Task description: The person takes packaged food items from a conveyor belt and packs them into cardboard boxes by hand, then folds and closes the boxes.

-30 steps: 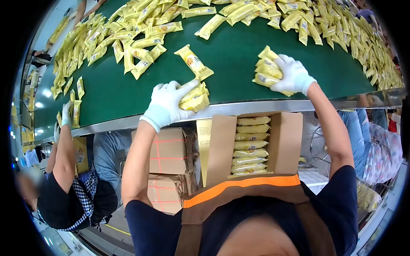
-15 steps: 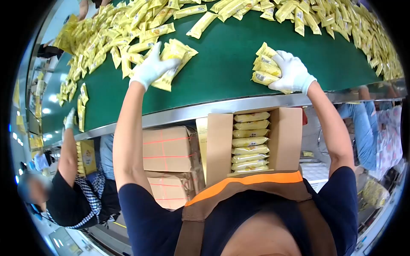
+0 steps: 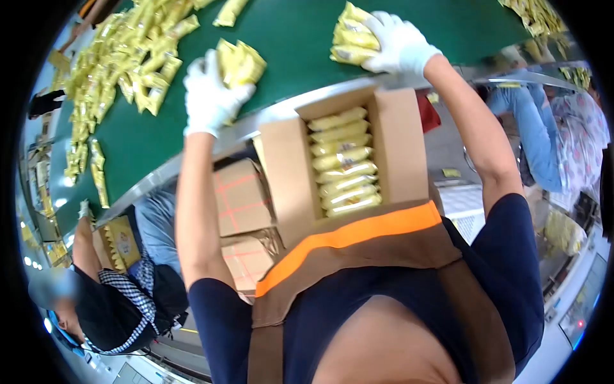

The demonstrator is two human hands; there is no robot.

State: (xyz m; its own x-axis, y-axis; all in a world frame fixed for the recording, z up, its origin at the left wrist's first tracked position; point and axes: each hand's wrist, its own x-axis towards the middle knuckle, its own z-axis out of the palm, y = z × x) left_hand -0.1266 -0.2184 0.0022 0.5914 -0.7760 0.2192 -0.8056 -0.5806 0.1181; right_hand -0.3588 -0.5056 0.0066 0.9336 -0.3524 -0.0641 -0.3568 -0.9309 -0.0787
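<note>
My left hand (image 3: 213, 96), in a white glove, grips a small bunch of yellow packets (image 3: 240, 63) over the near edge of the green belt. Its thumb lies on the near side, and the packets stand up beside the fingers. My right hand (image 3: 401, 46), also gloved, is closed round a stack of several yellow packets (image 3: 353, 37) on the belt, with its fingertips partly hidden. Between my arms and below the belt's edge sits an open cardboard box (image 3: 401, 144), flaps folded out. A row of yellow packets (image 3: 342, 157) lies inside it.
The green conveyor belt (image 3: 288, 51) has a metal rim (image 3: 300, 101). Loose packets (image 3: 121, 70) are heaped on its left. Strapped cartons (image 3: 240, 198) stand left of the box. A co-worker (image 3: 121, 294) is at the left, and another person's jeans (image 3: 531, 128) show at the right.
The view has turned and tilted, so the box appears higher. My left hand has drawn its packets nearer the belt's edge and bunched them closer. My right hand still holds its stack.
</note>
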